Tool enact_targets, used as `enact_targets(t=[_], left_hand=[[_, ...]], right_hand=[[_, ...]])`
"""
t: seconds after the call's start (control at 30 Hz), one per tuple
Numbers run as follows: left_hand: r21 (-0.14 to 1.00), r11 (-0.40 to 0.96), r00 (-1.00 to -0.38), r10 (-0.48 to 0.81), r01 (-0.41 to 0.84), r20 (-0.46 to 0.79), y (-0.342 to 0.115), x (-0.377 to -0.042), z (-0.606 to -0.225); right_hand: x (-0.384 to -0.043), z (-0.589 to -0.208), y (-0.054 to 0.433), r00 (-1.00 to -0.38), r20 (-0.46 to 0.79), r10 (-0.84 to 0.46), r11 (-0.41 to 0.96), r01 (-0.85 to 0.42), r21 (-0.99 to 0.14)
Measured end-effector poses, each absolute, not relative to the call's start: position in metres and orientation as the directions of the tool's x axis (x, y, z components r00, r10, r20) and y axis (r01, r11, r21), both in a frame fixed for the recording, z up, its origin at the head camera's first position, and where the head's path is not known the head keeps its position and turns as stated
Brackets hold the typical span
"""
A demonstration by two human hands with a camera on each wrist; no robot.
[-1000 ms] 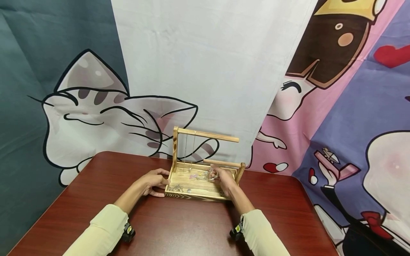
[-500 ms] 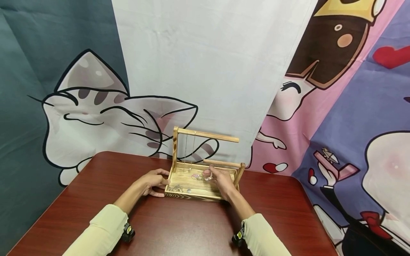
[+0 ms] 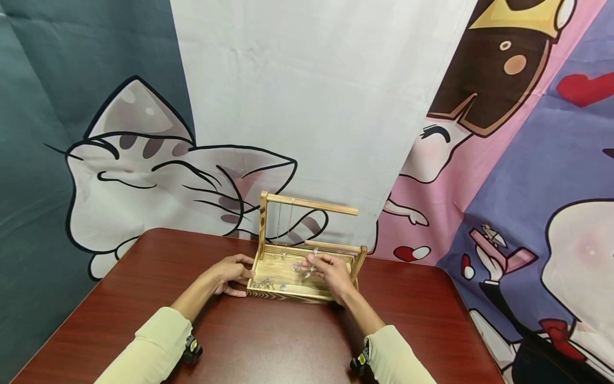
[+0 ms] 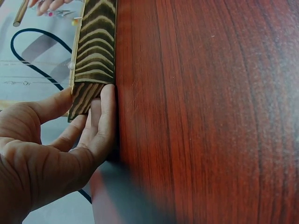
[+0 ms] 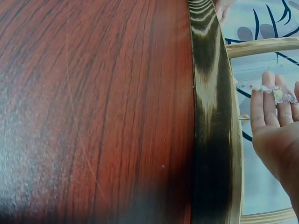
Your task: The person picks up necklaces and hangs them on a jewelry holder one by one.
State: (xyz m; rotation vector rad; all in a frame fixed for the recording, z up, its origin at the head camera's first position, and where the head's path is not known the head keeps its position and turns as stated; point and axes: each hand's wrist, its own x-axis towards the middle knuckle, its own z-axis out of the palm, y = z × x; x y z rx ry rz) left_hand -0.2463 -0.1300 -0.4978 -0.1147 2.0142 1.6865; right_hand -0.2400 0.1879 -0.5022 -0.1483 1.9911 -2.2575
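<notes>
A wooden jewelry stand (image 3: 297, 296) with a shallow tray base stands on the table. My left hand (image 3: 232, 274) grips its left front corner; in the left wrist view, the thumb lies at the tray's top edge and the fingers curl against the end. Over the tray's right half, my right hand (image 3: 332, 273) pinches a beaded bracelet (image 5: 279, 94) of clear, pale and yellow beads, which lies across its fingers in the right wrist view. Pinkish beads (image 3: 296, 267) show beside those fingertips. A tangled chain (image 3: 263, 284) and a small round silver piece (image 3: 283, 287) lie at the tray's front left.
Two thin necklaces (image 3: 290, 229) hang from the stand's upper bar (image 3: 316, 205). A shorter lower bar (image 3: 333, 246) juts left from the right post, just behind my right hand. The reddish-brown table (image 3: 288, 341) extends around the stand, with a printed cloth (image 3: 307, 96) behind.
My right hand has come up and slightly toward me, lifting the beaded bracelet off the tray. My left hand stays at the tray's corner.
</notes>
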Motion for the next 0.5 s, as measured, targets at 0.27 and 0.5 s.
enact_targets(t=[0.27,0.5], left_hand=[[0.898,0.225,-0.868,0.250,-0.378,-0.428,-0.1302,-0.2461,-0.4987],[0.899,0.225,-0.869,0.249,-0.377,-0.427,-0.1302,-0.2465,-0.4985]], right_hand=[[-0.2390,-0.5004,0.1891,-0.980,0.020,-0.198,-0.123,0.004,-0.992],[-0.2343,-0.4964,0.1932,-0.952,0.006,-0.305,-0.110,0.029,-0.993]])
